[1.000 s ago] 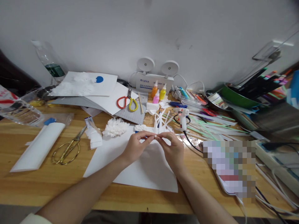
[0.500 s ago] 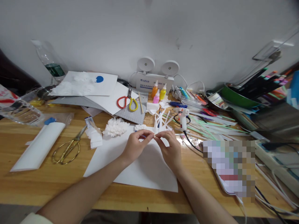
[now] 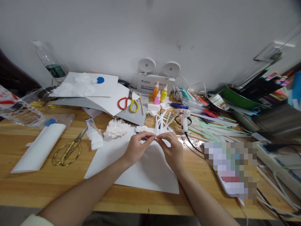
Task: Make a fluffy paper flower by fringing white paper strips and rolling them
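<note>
Over a white paper sheet (image 3: 150, 175), my left hand (image 3: 138, 146) and my right hand (image 3: 171, 149) meet fingertip to fingertip. Both are closed in a pinch on a small white piece (image 3: 155, 137), mostly hidden by the fingers; its kind is too small to tell. Just beyond the fingertips lie white paper strips (image 3: 162, 122). Left of them sits a small white ruffled clump (image 3: 141, 128), with something blue partly hidden by my left hand. A larger white ruffled cluster (image 3: 116, 128) rests at the sheet's upper left corner.
Gold-handled scissors (image 3: 68, 152) and a rolled white sheet (image 3: 39, 149) lie at left. Red-and-yellow-handled pliers (image 3: 129, 102) rest on papers behind. A white glue gun (image 3: 184, 119), its black cord, and a blurred-out device (image 3: 231, 171) are at right. Small paint bottles (image 3: 157, 97) stand at the back.
Almost nothing differs. The fingertips of both hands have shifted very slightly while still pinched together in the same place.
</note>
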### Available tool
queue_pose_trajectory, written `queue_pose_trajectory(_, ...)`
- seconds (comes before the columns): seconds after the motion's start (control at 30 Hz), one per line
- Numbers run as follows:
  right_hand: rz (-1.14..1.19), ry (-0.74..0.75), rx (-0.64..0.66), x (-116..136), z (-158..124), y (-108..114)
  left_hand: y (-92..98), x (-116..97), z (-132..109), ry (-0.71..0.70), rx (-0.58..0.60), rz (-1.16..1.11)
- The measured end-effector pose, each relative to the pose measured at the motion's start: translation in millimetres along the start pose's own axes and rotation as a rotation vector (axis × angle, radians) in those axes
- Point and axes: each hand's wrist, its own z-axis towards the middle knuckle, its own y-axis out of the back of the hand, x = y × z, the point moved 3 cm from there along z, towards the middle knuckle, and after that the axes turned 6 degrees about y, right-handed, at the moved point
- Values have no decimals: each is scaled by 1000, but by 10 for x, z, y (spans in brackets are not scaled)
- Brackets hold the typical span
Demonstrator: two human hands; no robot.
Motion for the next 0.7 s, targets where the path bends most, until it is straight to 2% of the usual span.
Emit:
queue_pose_trajectory(0.27, -34, 13, -67, 6, -14, 7, 1, -7, -11, 6, -4, 3)
queue_pose_trajectory(0.53, 28, -66, -96, -15, -28, 21, -6, -2, -14, 27, 6, -14)
queue_pose_trajectory(0.7, 136, -168, -23, -73, -23, 15, -12, -20, -15, 49, 31, -41)
